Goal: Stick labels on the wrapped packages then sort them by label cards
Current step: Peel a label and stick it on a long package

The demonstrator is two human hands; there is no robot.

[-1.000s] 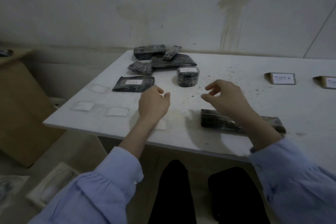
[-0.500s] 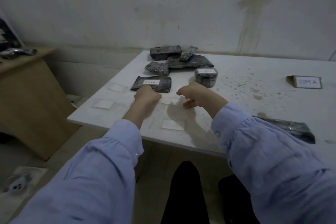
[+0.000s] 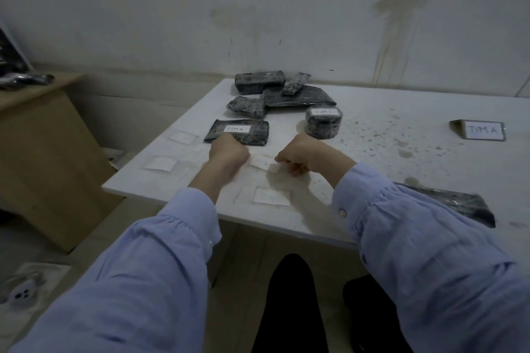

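My left hand point(image 3: 228, 149) and my right hand point(image 3: 301, 155) are both curled, pinching the two ends of a small white label point(image 3: 262, 162) low over the table. Just beyond my left hand lies a flat dark package point(image 3: 252, 136) with a "TIM A" label. A round package point(image 3: 324, 125), also labelled, stands beyond my right hand. Several unlabelled dark packages point(image 3: 284, 92) are piled at the back. A long dark package point(image 3: 459, 203) lies by the front edge under my right sleeve. The "TIM A" label card point(image 3: 483, 130) stands far right.
More white label slips lie on the white table point(image 3: 387, 123): one near the front edge point(image 3: 271, 196) and two at the left point(image 3: 160, 164), point(image 3: 183, 137). A wooden cabinet point(image 3: 43, 146) stands left of the table. The wall runs close behind.
Both hands moved left, away from the long package, and closed on a label slip between them. In the last half second they barely shifted.
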